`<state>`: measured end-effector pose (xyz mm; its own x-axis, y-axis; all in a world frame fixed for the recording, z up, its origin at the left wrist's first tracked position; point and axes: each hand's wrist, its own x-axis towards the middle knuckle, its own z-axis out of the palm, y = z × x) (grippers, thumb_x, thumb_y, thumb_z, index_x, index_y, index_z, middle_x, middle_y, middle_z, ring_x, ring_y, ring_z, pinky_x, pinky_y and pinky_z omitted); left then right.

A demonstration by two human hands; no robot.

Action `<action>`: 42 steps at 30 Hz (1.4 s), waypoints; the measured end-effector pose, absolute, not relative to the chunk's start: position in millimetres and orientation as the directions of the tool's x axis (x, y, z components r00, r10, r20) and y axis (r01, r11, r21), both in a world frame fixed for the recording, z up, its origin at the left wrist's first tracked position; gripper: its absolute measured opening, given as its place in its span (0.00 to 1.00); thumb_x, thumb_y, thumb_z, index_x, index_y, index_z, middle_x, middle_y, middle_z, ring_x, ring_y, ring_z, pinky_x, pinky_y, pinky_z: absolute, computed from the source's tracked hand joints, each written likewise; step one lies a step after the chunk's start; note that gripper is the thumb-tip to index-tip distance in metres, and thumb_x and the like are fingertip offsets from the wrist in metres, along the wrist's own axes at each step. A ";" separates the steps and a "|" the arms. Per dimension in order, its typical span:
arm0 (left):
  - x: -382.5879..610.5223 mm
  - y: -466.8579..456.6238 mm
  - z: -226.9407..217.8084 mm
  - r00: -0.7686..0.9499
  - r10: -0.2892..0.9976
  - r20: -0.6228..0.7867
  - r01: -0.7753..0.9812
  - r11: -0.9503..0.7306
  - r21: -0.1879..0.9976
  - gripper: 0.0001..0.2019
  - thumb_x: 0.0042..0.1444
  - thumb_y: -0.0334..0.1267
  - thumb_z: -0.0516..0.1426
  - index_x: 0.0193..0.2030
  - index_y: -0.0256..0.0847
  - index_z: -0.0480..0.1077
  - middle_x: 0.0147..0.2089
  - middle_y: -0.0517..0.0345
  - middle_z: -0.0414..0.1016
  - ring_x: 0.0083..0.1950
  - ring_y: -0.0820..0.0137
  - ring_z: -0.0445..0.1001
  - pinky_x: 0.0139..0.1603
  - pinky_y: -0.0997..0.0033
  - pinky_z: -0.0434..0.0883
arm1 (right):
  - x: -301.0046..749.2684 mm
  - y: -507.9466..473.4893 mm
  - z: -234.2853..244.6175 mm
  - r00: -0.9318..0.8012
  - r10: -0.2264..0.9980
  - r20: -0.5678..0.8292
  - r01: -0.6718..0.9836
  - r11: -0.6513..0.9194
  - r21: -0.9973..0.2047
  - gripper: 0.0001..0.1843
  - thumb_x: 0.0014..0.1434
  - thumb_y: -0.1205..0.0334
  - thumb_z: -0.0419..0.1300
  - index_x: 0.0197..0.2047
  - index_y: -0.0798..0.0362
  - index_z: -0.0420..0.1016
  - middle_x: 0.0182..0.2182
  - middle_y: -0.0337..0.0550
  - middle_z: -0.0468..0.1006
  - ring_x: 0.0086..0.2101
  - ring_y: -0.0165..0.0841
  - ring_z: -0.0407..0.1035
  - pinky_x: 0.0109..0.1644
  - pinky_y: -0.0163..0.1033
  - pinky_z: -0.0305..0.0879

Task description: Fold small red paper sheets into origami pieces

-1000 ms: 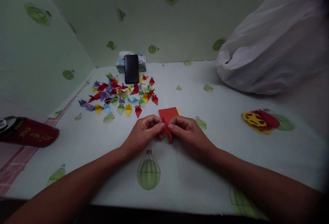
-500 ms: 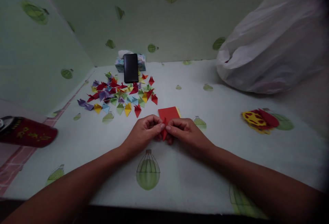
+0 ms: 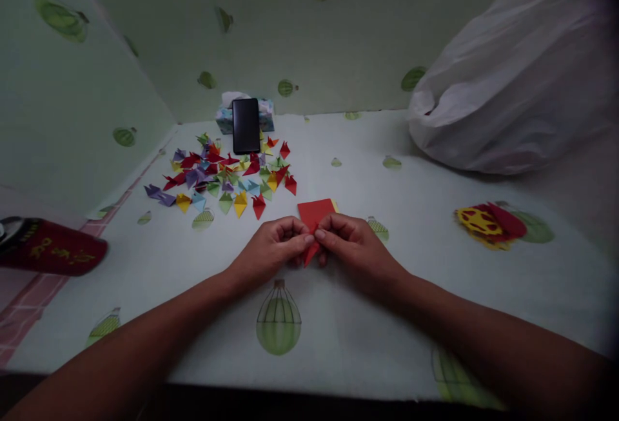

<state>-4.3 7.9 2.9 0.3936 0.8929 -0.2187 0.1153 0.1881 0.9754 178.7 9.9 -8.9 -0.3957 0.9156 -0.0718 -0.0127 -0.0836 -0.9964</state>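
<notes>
A small folded red paper (image 3: 310, 254) is pinched between my two hands above the near middle of the table. My left hand (image 3: 278, 244) grips it from the left with thumb and fingers closed. From the right, my right hand (image 3: 351, 244) pinches its upper part. The paper narrows to a point facing down; its upper part is mostly covered by my fingertips. Just behind my hands lies a stack of square paper (image 3: 316, 211), red on top with a yellow edge showing. Several folded paper cranes (image 3: 240, 204) in many colours are gathered at the back left.
A black phone (image 3: 246, 126) leans on a tissue box (image 3: 267, 115) at the back. A red can (image 3: 58, 247) stands at the left edge. On the right are yellow and red cut-out pieces (image 3: 483, 222) and a large white plastic bag (image 3: 503, 98).
My right hand has shifted slightly up and right at the fingertips. The folded red paper has tilted, its lower point now leaning left. Both hands keep their pinch.
</notes>
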 end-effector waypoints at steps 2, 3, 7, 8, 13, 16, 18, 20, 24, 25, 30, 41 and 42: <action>-4.7 7.5 1.8 0.386 0.897 -0.216 0.137 0.176 0.975 0.10 0.56 0.42 0.60 0.32 0.37 0.67 0.24 0.64 0.69 0.26 0.77 0.64 0.29 0.74 0.61 | 178.6 9.7 -8.9 -0.403 0.912 -0.073 0.003 -0.078 -0.997 0.12 0.60 0.55 0.61 0.29 0.54 0.70 0.21 0.36 0.74 0.25 0.29 0.68 0.34 0.36 0.62; -4.9 7.4 1.2 0.380 0.900 -0.216 0.150 0.170 0.974 0.10 0.56 0.41 0.60 0.31 0.37 0.67 0.24 0.64 0.68 0.25 0.77 0.64 0.28 0.74 0.60 | 178.6 9.7 -9.2 -0.413 0.907 -0.080 0.013 -0.082 -0.997 0.12 0.60 0.55 0.60 0.29 0.54 0.70 0.21 0.37 0.74 0.25 0.29 0.69 0.34 0.37 0.62; -5.1 8.0 -0.1 0.370 0.904 -0.212 0.174 0.157 0.972 0.10 0.55 0.40 0.61 0.30 0.38 0.66 0.24 0.64 0.68 0.25 0.77 0.63 0.27 0.75 0.59 | 179.0 10.9 -11.8 -0.427 0.899 -0.101 0.010 -0.106 -0.994 0.12 0.60 0.55 0.60 0.29 0.54 0.70 0.21 0.37 0.74 0.25 0.29 0.69 0.34 0.37 0.62; -5.1 8.1 0.0 0.375 0.904 -0.207 0.169 0.153 0.974 0.10 0.55 0.40 0.61 0.31 0.38 0.66 0.24 0.64 0.69 0.25 0.77 0.64 0.28 0.75 0.60 | 179.1 11.2 -12.4 -0.424 0.900 -0.101 0.001 -0.111 -0.994 0.12 0.59 0.55 0.61 0.29 0.54 0.70 0.21 0.37 0.74 0.25 0.29 0.68 0.33 0.36 0.62; -4.4 6.6 0.5 0.374 0.915 -0.151 0.112 0.117 0.987 0.12 0.61 0.45 0.58 0.33 0.38 0.67 0.25 0.63 0.69 0.27 0.76 0.65 0.31 0.74 0.63 | 178.9 10.9 -11.0 -0.386 0.918 -0.092 0.018 -0.092 -0.996 0.11 0.59 0.56 0.61 0.29 0.53 0.68 0.20 0.35 0.72 0.23 0.28 0.67 0.31 0.35 0.61; -3.8 4.8 -0.5 0.357 0.924 -0.136 0.096 0.109 0.989 0.13 0.63 0.45 0.56 0.33 0.38 0.67 0.25 0.62 0.70 0.27 0.75 0.65 0.31 0.74 0.64 | 177.4 8.9 -7.6 -0.384 0.918 -0.100 0.051 -0.087 -0.995 0.11 0.59 0.57 0.60 0.28 0.53 0.68 0.20 0.36 0.72 0.23 0.28 0.67 0.31 0.35 0.61; -3.3 3.9 -1.5 0.347 0.928 -0.135 0.079 0.114 0.990 0.12 0.62 0.45 0.58 0.33 0.38 0.67 0.25 0.63 0.70 0.27 0.76 0.65 0.30 0.74 0.63 | 176.1 7.5 -6.0 -0.380 0.920 -0.099 0.058 -0.083 -0.995 0.11 0.59 0.57 0.60 0.28 0.53 0.67 0.21 0.35 0.72 0.23 0.28 0.67 0.30 0.35 0.61; -2.7 3.1 -2.2 0.338 0.931 -0.139 0.066 0.123 0.990 0.12 0.61 0.44 0.59 0.33 0.38 0.66 0.24 0.64 0.69 0.26 0.76 0.65 0.29 0.75 0.62 | 175.1 6.6 -5.7 -0.374 0.923 -0.092 0.058 -0.076 -0.995 0.12 0.59 0.57 0.60 0.28 0.53 0.67 0.20 0.35 0.71 0.23 0.27 0.66 0.30 0.35 0.60; -1.1 0.9 -1.6 0.308 0.939 -0.156 0.075 0.139 0.987 0.12 0.60 0.43 0.60 0.31 0.39 0.65 0.24 0.65 0.67 0.25 0.77 0.63 0.28 0.75 0.60 | 174.2 5.2 -7.0 -0.363 0.928 -0.084 0.065 -0.065 -0.996 0.12 0.60 0.56 0.60 0.28 0.53 0.67 0.20 0.35 0.71 0.23 0.28 0.66 0.29 0.34 0.60; -0.6 0.1 -1.3 0.300 0.941 -0.156 0.080 0.138 0.987 0.12 0.60 0.43 0.60 0.31 0.39 0.65 0.23 0.65 0.66 0.25 0.77 0.63 0.28 0.75 0.60 | 173.9 4.8 -7.3 -0.358 0.930 -0.084 0.069 -0.063 -0.996 0.12 0.60 0.56 0.60 0.28 0.52 0.67 0.20 0.35 0.71 0.23 0.28 0.66 0.29 0.34 0.60; 2.4 -4.2 -1.6 0.290 0.947 -0.137 0.055 0.126 0.990 0.12 0.61 0.45 0.59 0.33 0.39 0.65 0.26 0.65 0.66 0.28 0.76 0.64 0.31 0.74 0.62 | 172.1 2.1 -9.4 -0.315 0.947 -0.060 0.091 -0.032 -0.995 0.11 0.60 0.58 0.59 0.28 0.52 0.67 0.20 0.35 0.71 0.23 0.28 0.65 0.29 0.35 0.60; 1.3 -0.8 -1.4 0.347 0.927 -0.142 0.105 0.112 0.988 0.11 0.60 0.44 0.59 0.33 0.39 0.64 0.26 0.63 0.67 0.27 0.75 0.63 0.30 0.72 0.60 | 174.5 6.4 -13.3 -0.375 0.927 -0.001 -0.007 -0.004 -1.000 0.16 0.66 0.53 0.55 0.30 0.53 0.68 0.23 0.38 0.74 0.26 0.29 0.69 0.35 0.37 0.65; 1.1 -0.4 -1.1 0.347 0.927 -0.142 0.120 0.106 0.987 0.11 0.60 0.43 0.58 0.32 0.39 0.65 0.26 0.63 0.67 0.27 0.75 0.63 0.29 0.73 0.60 | 174.6 7.1 -12.9 -0.381 0.924 -0.007 -0.018 -0.015 -1.000 0.16 0.66 0.51 0.56 0.30 0.53 0.69 0.23 0.38 0.74 0.26 0.29 0.68 0.34 0.37 0.65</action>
